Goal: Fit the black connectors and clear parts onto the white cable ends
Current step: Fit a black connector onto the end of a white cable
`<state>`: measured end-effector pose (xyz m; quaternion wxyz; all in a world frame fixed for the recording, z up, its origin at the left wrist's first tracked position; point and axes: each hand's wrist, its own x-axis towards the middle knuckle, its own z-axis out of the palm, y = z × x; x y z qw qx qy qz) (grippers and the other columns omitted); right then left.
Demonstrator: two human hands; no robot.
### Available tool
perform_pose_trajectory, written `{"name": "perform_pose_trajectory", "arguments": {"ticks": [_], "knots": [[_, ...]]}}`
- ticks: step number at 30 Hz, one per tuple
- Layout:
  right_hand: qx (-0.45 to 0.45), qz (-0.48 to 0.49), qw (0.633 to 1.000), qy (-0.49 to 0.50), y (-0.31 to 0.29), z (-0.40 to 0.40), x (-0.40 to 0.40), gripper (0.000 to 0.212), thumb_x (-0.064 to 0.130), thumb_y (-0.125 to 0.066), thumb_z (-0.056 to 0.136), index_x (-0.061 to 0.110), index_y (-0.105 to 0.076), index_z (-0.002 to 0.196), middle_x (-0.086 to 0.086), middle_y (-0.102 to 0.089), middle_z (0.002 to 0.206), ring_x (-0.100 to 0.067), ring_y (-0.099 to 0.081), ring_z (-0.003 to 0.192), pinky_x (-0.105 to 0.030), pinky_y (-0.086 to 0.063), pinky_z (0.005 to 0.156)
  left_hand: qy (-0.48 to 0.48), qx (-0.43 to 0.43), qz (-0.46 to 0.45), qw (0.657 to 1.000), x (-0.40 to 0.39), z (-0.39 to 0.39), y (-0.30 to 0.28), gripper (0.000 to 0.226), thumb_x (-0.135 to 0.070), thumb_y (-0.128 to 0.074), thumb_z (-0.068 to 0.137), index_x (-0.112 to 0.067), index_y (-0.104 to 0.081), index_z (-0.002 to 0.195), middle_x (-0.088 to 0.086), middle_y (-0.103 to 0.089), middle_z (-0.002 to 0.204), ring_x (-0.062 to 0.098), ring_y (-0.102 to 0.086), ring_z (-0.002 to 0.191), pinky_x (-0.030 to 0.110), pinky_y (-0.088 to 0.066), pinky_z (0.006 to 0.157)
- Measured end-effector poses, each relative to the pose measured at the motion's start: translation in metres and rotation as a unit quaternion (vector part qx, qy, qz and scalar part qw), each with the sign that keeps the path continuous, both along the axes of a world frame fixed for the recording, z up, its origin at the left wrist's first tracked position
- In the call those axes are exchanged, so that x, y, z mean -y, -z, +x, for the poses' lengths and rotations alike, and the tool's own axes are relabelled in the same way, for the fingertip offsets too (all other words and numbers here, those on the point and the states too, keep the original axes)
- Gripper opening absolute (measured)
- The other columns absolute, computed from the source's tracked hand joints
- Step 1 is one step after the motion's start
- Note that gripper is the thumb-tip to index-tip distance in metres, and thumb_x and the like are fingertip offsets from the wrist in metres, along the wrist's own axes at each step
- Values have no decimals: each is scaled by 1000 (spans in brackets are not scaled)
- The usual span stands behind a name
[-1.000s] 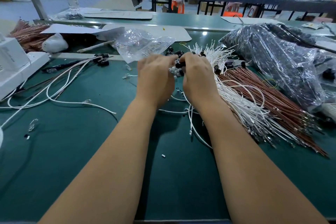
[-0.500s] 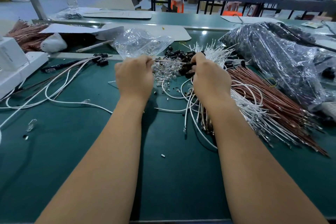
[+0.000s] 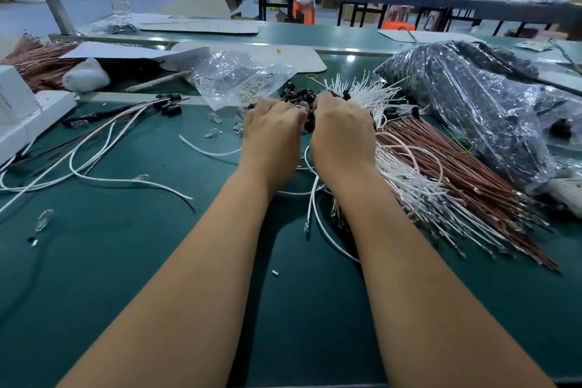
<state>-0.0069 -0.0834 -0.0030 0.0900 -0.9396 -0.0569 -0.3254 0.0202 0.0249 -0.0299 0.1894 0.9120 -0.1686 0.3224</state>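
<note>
White cables (image 3: 406, 179) lie fanned across the green table (image 3: 157, 277) beside our right hand (image 3: 341, 138), next to a bundle of brown wires (image 3: 456, 167). Black connectors (image 3: 297, 94) sit heaped just beyond our knuckles, and clear parts (image 3: 212, 133) lie scattered to the left. Our left hand (image 3: 272, 138) nearly touches the right over the heap. We cannot tell what the curled fingers hold; they are hidden from us.
</note>
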Motion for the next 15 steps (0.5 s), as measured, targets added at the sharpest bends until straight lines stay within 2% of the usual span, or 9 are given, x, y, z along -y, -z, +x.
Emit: {"name": "perform_pose_trajectory", "arguments": {"ticks": [3,6,8,10,12,15], "knots": [[-42,4,999,-29,2,1,3,16,6,-41,95,10,-51,107,-9,-63,95,-23,-45,76,-33,-29,64,2,-5,-68,998,-11,-1,-2,21,-15,-52,95,-13,-73,96,8,-69,98,31,-49,104,37,-33,85],[-120,-13,992,-37,2,1,6,8,11,-44,98,13,-49,104,-2,-59,81,-20,-50,66,-29,-26,49,-47,-23,-59,997,-17,2,-3,21,-18,-51,96,-15,-72,99,7,-68,104,30,-48,107,36,-31,86],[-164,11,986,-35,-1,0,12,9,11,-48,96,12,-55,102,-1,-59,82,-20,-53,71,-28,-36,53,-77,-59,-28,995,-19,4,-2,23,-18,-47,97,-15,-68,105,7,-65,110,30,-45,111,37,-33,89],[-204,58,977,-38,-6,-1,20,10,12,-54,93,14,-62,98,-3,-63,91,-22,-59,83,-35,-51,70,-82,-78,-15,993,-19,4,0,24,-14,-43,98,-14,-65,108,9,-62,113,32,-45,111,39,-35,90],[-224,98,969,-43,-13,-3,28,5,18,-62,91,18,-67,90,-1,-66,91,-21,-62,86,-39,-54,81,-71,-82,-26,994,-18,3,1,24,-9,-41,97,-11,-62,108,11,-58,112,32,-47,107,39,-38,88],[-236,121,963,-38,-18,-5,41,8,14,-66,88,18,-71,84,2,-66,82,-17,-63,81,-35,-53,80,-83,-93,-80,989,-21,5,1,24,0,-40,93,-4,-60,106,15,-55,112,30,-51,101,34,-41,85]]}}
